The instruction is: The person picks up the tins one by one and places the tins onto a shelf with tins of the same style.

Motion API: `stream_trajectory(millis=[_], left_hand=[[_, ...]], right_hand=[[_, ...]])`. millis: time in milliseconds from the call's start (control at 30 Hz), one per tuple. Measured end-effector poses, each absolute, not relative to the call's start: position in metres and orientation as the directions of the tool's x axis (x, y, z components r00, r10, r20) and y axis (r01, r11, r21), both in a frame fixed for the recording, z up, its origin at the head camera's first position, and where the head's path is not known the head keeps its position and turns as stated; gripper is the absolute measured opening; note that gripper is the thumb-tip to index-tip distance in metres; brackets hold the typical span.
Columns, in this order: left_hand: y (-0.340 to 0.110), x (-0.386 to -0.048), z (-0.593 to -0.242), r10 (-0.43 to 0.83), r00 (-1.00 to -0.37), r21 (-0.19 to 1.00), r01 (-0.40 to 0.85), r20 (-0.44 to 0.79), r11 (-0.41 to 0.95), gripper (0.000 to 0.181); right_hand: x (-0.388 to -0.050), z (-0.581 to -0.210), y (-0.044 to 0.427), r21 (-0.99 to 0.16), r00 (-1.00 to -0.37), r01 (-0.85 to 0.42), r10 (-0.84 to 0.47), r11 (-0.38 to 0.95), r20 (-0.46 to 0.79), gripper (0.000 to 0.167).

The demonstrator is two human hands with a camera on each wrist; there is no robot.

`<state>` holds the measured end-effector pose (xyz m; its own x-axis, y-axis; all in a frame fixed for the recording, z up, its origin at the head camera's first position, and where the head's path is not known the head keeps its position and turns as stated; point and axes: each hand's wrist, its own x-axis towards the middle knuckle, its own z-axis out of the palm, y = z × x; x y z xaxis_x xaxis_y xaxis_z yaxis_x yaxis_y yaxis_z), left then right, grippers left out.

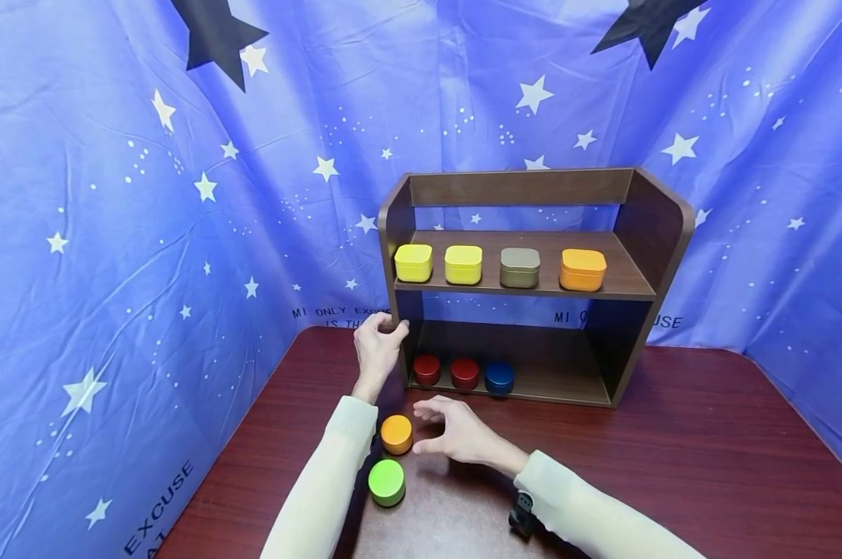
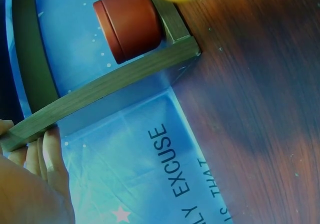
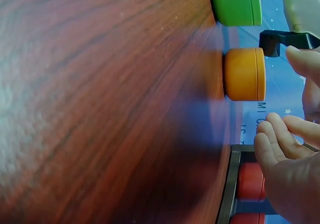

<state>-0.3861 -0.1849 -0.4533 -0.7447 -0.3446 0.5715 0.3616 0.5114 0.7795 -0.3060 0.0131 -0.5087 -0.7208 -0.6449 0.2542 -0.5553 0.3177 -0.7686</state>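
Orange tin (image 1: 396,434) sits on the surface (image 1: 701,435) between green tin (image 1: 387,481) and rack (image 1: 519,189). Right grip (image 1: 459,429) is spread beside it, left grip (image 1: 377,349) pinches the rack's side; I'd squeeze evenly, not bumping the green one.

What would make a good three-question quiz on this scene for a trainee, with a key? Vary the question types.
1. Multiple choice: what is the left hand gripping?
A) the green tin
B) the rack's side panel
C) a yellow tin

2. True or false: every tin on the lower shelf is red.

3. Fill in the colour: the tin nearest the right hand is ____.

Key:
1. B
2. False; one is a blue tin.
3. Orange; the orange tin stands on the table, not held.
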Motion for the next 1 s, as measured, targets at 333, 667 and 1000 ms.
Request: stream_trajectory(millis=[333,667,1000], left_hand=[[-0.186,-0.385,-0.455,-0.341,-0.743,0.777,0.367,0.576,0.511,0.017],[-0.185,-0.385,-0.455,-0.354,-0.745,0.784,0.353,0.565,0.51,0.016],[-0.185,-0.386,-0.453,-0.349,-0.739,0.775,0.358,0.576,0.52,0.018]], right_hand=[[-0.305,-0.511,0.005,-0.772,-0.719,-0.544,-0.657,0.328,0.227,0.067],[-0.303,-0.512,-0.002,-0.758,-0.705,-0.565,-0.667,0.325,0.24,0.065],[-0.309,-0.515,-0.011,-0.757,-0.719,-0.557,-0.656,0.343,0.232,0.065]])
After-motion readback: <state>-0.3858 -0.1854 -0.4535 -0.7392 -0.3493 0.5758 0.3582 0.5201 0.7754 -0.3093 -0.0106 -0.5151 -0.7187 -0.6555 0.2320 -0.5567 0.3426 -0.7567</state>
